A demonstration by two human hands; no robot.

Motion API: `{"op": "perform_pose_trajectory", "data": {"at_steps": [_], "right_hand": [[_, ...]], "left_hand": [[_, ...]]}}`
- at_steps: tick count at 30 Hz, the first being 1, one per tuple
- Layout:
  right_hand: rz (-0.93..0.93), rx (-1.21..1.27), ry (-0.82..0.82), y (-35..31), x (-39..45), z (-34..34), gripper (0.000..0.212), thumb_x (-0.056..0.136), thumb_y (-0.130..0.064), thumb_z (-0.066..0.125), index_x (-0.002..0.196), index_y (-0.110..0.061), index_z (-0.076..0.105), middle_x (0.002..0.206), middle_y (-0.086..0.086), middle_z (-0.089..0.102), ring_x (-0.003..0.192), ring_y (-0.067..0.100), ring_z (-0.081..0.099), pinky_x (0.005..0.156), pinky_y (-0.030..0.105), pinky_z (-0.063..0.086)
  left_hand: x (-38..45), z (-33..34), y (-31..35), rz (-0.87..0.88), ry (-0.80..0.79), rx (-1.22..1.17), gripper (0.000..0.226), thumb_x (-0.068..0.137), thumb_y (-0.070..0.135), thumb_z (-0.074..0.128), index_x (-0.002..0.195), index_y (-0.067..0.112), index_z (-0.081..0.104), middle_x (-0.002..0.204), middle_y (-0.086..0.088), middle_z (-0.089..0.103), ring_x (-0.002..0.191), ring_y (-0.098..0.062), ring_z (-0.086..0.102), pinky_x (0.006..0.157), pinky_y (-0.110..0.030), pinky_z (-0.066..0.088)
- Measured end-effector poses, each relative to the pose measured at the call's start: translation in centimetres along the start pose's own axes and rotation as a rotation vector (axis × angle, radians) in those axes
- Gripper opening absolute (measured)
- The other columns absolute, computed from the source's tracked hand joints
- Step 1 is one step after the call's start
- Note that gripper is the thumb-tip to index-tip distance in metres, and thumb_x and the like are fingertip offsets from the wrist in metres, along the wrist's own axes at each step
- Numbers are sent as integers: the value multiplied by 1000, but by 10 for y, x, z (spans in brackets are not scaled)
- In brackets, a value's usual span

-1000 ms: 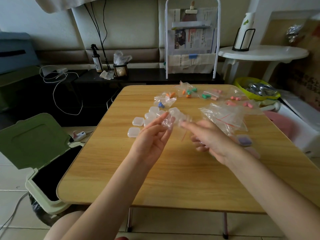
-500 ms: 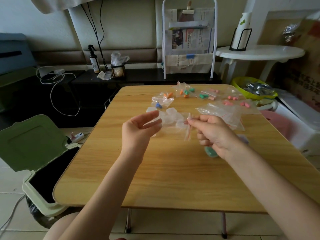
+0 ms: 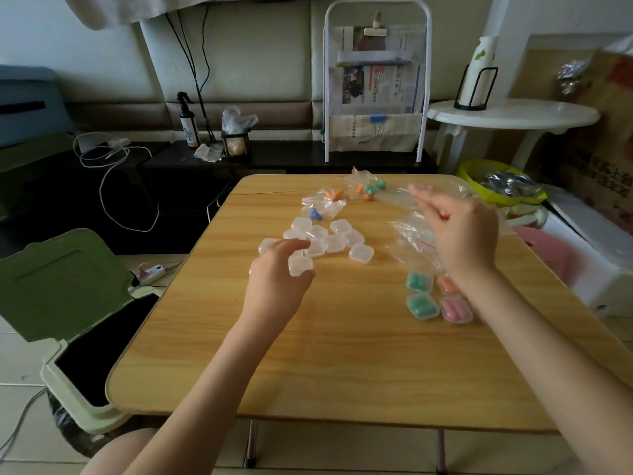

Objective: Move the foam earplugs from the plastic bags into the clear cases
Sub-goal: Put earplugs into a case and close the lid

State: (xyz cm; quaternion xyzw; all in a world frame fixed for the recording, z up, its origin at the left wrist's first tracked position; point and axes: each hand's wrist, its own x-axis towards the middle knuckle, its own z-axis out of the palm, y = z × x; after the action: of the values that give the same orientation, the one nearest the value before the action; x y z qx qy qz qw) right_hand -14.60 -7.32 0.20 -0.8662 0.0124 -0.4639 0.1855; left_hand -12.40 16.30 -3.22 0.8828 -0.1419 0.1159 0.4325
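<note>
A cluster of empty clear cases (image 3: 334, 238) lies mid-table. My left hand (image 3: 277, 282) is at its near edge, fingers curled round one clear case (image 3: 300, 266). My right hand (image 3: 460, 231) is raised over the right side and pinches a limp clear plastic bag (image 3: 394, 198) by its red-striped top. Under it lies a pile of empty bags (image 3: 409, 236). Closed cases holding green (image 3: 422, 305), orange (image 3: 446, 286) and pink earplugs (image 3: 455, 309) sit by my right wrist. Bags with blue (image 3: 315, 214), orange (image 3: 334, 194) and green earplugs (image 3: 370, 189) lie at the far edge.
The wooden table (image 3: 342, 354) has a green bin (image 3: 68, 289) with its lid open at its left. A white side table (image 3: 513, 113), a yellow bowl (image 3: 469, 169) and a magazine rack (image 3: 376, 97) stand behind and to the right.
My hands have parted. The right one carried the empty bag away to the far right, and the left one dropped to the empty cases and took hold of one.
</note>
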Motion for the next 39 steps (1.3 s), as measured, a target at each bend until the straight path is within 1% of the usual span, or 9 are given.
{"op": "perform_pose_trajectory", "data": {"at_steps": [8,16,20,23,25,28,30,34,39], "right_hand": [[150,-267,-462,10,-16,14,28,94,-37,53,119,-32,65,45,-11,38,43,5,38,43,21,25],[153,-21,-300,-5,-13,3,27,98,-26,47,114,-19,67,58,-4,59,44,12,48,40,30,38],[133,125,-422,-19,-24,1,25,98,-29,49,111,-21,68,69,-1,69,45,19,53,43,33,45],[129,177,-489,-25,-31,3,25,98,-30,50,110,-20,69,60,-2,64,38,7,39,40,23,32],[163,281,-525,-32,-33,5,24,96,-31,53,108,-18,70,50,-7,56,36,6,36,40,15,26],[233,456,-624,-48,-35,6,28,91,-43,59,106,-21,69,52,-14,61,43,2,54,46,12,40],[224,536,-685,-56,-37,5,27,88,-40,63,107,-22,68,41,-26,49,39,-7,48,44,7,35],[112,604,-644,-58,-35,-2,32,86,-42,63,118,-36,63,45,-5,32,40,8,23,50,22,28],[25,504,-499,-57,-35,-9,31,81,-46,62,110,-38,68,44,-10,32,44,10,30,50,28,27]], "left_hand": [[1,1,-12,44,-93,254,50,82,14,69,130,17,56,141,-3,47,131,-22,38,107,-31,30],[3,3,-19,81,-121,398,54,93,24,57,144,22,39,153,-5,32,144,-24,19,115,-36,19],[11,9,-26,195,-159,504,46,99,20,46,145,18,37,155,-4,27,147,-21,8,118,-37,4],[9,9,-27,254,-163,450,40,97,16,51,137,14,47,151,-5,35,147,-21,10,115,-34,16],[1,6,-19,256,-86,325,41,91,19,61,131,15,52,143,-2,46,140,-19,29,107,-28,28],[-16,-3,-2,248,39,41,41,78,22,76,117,20,62,113,11,60,101,-5,58,84,-7,38],[-24,-6,6,183,-17,-151,36,75,19,78,108,23,65,106,11,64,92,-3,62,83,-11,46],[-21,-14,16,-108,-231,-736,31,75,20,78,105,22,72,107,-9,70,94,-13,67,86,-26,51],[-17,-9,22,-312,-311,-1229,44,74,12,72,114,3,56,98,-16,70,90,-22,70,87,-30,55]]}}
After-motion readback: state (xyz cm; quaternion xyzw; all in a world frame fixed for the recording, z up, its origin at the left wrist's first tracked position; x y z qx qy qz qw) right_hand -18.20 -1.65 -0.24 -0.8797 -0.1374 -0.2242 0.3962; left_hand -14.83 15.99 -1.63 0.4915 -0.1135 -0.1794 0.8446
